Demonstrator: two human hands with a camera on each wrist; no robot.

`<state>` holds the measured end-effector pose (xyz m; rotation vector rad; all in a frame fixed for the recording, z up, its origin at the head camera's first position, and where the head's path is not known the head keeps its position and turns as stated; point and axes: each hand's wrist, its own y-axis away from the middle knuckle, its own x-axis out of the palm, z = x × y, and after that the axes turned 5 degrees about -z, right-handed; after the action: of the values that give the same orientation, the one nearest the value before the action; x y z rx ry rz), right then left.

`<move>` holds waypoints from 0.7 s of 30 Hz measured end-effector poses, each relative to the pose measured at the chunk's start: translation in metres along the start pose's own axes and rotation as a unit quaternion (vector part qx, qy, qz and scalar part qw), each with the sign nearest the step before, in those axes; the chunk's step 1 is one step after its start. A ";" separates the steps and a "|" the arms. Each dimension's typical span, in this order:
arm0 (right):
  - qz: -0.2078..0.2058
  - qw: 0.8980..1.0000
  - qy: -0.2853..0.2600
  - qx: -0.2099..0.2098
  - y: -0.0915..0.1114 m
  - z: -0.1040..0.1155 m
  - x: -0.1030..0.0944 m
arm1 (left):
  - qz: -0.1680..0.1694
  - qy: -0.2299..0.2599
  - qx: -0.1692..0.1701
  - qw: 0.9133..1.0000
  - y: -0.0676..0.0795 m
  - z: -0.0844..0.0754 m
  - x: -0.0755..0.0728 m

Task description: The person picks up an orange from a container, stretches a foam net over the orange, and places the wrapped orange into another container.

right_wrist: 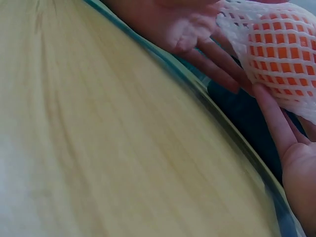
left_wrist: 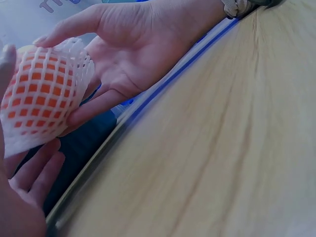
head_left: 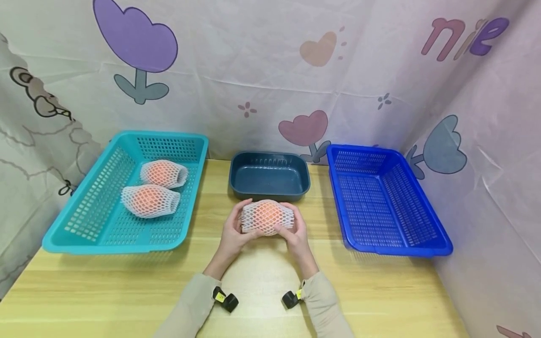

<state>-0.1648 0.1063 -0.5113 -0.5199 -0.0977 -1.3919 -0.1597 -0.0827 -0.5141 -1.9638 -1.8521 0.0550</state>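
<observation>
A round orange-red fruit in a white foam net (head_left: 267,218) is held between both hands above the table, in front of the dark teal basin. The left hand (head_left: 235,233) grips its left end, thumb on the near side. At the other end the right hand (head_left: 297,233) grips it the same way, its thumb pressing the net's front. Both wrist views show the netted fruit (left_wrist: 42,91) close up, its orange surface visible through the mesh. Two similar netted fruits, one farther (head_left: 162,173) and one nearer (head_left: 150,201), lie in the turquoise basket (head_left: 194,188).
The dark teal basin (head_left: 270,191) stands just beyond the hands, between the turquoise basket on the left and a blue basket (head_left: 346,225) on the right. All stand on a wood-grain table (head_left: 262,281). Printed cloth (head_left: 253,61) hangs behind and along the sides.
</observation>
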 end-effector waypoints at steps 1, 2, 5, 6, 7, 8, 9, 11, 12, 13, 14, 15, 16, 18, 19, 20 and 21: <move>-0.004 1.000 -0.003 0.000 0.000 0.000 0.000 | 0.005 -0.001 -0.006 1.000 0.000 0.000 0.000; -0.006 1.000 -0.004 0.001 0.000 0.000 0.000 | 0.010 -0.002 -0.012 1.000 0.000 0.000 0.001; -0.005 1.000 -0.007 0.001 -0.001 -0.001 -0.001 | 0.015 -0.007 -0.023 1.000 0.000 -0.001 0.002; -0.003 1.000 -0.007 0.001 -0.001 -0.001 -0.001 | 0.013 -0.007 -0.023 1.000 0.000 -0.001 0.003; -0.001 1.000 -0.007 0.002 -0.001 -0.001 -0.002 | 0.010 -0.009 -0.023 1.000 0.000 -0.001 0.003; 0.003 1.000 -0.008 0.002 -0.001 -0.001 -0.002 | 0.006 -0.009 -0.020 1.000 0.000 -0.001 0.003; 0.007 1.000 -0.011 0.003 -0.001 -0.001 -0.002 | 0.001 -0.009 -0.018 1.000 0.000 -0.001 0.003; 0.015 1.000 -0.016 0.002 -0.001 -0.001 -0.002 | -0.003 -0.007 -0.016 1.000 0.000 0.000 0.002; 0.019 1.000 -0.019 0.003 -0.001 -0.001 -0.003 | -0.005 -0.008 -0.015 1.000 0.000 0.001 0.002; 0.022 1.000 -0.020 0.003 -0.001 -0.001 -0.002 | -0.006 -0.010 -0.015 1.000 0.000 0.001 0.002; 0.024 1.000 -0.020 0.003 -0.001 -0.001 -0.002 | -0.006 -0.010 -0.015 1.000 0.000 0.002 0.001; 0.025 0.999 -0.020 0.002 -0.001 0.000 -0.002 | -0.005 -0.011 -0.015 1.000 0.000 0.002 0.001; 0.024 1.000 -0.019 0.002 -0.001 0.000 -0.001 | -0.004 -0.011 -0.014 1.000 0.000 0.002 0.001; 0.019 1.000 -0.016 0.004 -0.002 0.001 -0.001 | -0.003 -0.010 -0.015 1.000 -0.001 0.001 0.001; 0.017 1.000 -0.014 0.005 -0.002 0.001 0.000 | -0.002 -0.010 -0.015 1.000 -0.001 0.001 0.001; 0.013 1.000 -0.012 0.004 -0.002 0.002 0.000 | -0.002 -0.009 -0.018 1.000 -0.001 0.000 0.001; 0.009 1.000 -0.011 0.005 -0.002 0.002 0.000 | 0.000 -0.008 -0.020 1.000 -0.002 -0.001 0.001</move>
<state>-0.1662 0.1065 -0.5091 -0.5265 -0.1179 -1.3682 -0.1610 -0.0815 -0.5126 -1.9957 -1.8777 0.0327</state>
